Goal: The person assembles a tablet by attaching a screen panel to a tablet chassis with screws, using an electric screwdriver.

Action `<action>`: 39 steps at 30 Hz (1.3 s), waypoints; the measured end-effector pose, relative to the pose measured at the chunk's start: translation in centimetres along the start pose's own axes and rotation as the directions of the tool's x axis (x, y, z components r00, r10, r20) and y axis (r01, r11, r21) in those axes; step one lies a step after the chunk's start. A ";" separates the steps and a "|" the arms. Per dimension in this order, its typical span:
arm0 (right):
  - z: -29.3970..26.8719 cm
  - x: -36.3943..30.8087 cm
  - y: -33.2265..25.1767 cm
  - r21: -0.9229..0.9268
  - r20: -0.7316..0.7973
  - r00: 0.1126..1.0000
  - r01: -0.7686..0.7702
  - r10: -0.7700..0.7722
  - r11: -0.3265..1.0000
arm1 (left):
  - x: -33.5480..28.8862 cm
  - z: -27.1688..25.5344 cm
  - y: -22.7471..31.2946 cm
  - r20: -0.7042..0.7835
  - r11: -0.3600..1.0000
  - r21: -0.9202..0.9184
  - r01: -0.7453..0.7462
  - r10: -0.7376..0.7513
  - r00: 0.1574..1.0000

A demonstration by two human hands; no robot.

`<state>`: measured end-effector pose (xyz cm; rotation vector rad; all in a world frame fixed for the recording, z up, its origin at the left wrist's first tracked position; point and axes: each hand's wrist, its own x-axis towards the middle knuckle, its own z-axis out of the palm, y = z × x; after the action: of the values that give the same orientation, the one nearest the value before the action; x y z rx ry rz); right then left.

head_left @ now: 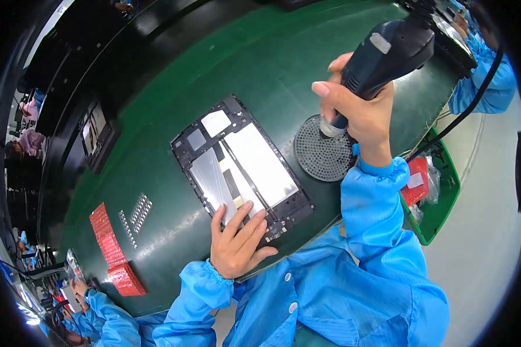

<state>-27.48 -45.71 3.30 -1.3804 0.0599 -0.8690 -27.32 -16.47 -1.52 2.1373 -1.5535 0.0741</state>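
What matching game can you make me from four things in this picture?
Things:
1. Left hand
2. Black tool
3. Red strip
4. Green bin

Places:
A. In the right hand
B. Right of the table, with a red packet inside
C. Touching the panel
D. On the table, left of the panel

Pairs: 1-C; 2-A; 3-D; 4-B

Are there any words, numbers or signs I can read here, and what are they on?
None can be read clearly.
Pale label on the black power tool in the right hand: too blurred.
White label on the red packet: too small.
Red strip: any marks too small.
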 end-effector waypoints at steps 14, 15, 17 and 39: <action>-0.1 0.1 0.5 -0.056 0.002 1.000 -0.026 0.026 0.998 | 0.0 -1.0 -1.5 -0.323 0.826 -0.503 0.254 -0.452 0.831; -0.1 0.1 0.5 -0.054 0.003 1.000 -0.025 0.026 0.998 | -0.1 -1.3 -1.7 -0.324 0.827 -0.502 0.254 -0.452 0.831; 0.2 0.2 0.6 -0.035 0.018 0.999 -0.029 0.030 0.999 | -0.4 -2.0 -1.9 -0.378 0.878 -0.337 0.341 -0.458 0.805; 18.2 -1.9 -0.9 0.171 0.393 0.920 -0.070 -0.003 0.983 | 1.1 -2.0 -10.4 -0.111 0.461 -0.775 0.432 -0.772 0.626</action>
<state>-19.90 -29.58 7.63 -1.3518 -0.2980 -0.5406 -17.03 -14.21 -3.16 1.7297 -0.3090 -0.2204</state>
